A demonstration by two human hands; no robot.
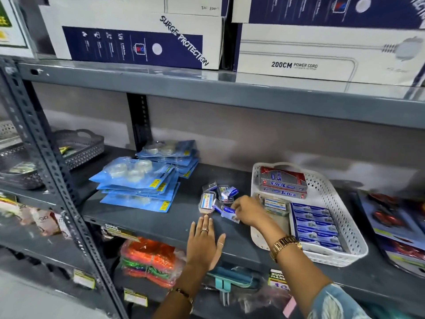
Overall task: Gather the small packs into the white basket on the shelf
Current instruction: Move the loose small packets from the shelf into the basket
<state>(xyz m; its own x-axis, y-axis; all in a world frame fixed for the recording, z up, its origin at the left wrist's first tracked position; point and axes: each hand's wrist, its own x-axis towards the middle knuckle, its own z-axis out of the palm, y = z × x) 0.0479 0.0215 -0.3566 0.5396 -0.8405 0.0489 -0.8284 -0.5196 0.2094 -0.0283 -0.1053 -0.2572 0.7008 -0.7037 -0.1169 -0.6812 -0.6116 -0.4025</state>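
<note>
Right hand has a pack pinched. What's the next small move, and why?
Probably carry the right hand and its small blue pack rightward over the white basket rim and drop it in the bare strip left of the blue boxes. More loose packs remain on the shelf.

White perforated plastic basket [326, 187]; matt grey metal shelf [161, 217].

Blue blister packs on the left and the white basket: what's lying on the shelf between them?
Head view: between the blue blister packs and the white basket lies a cluster of small packs on the shelf; the right hand pinches one.
</note>
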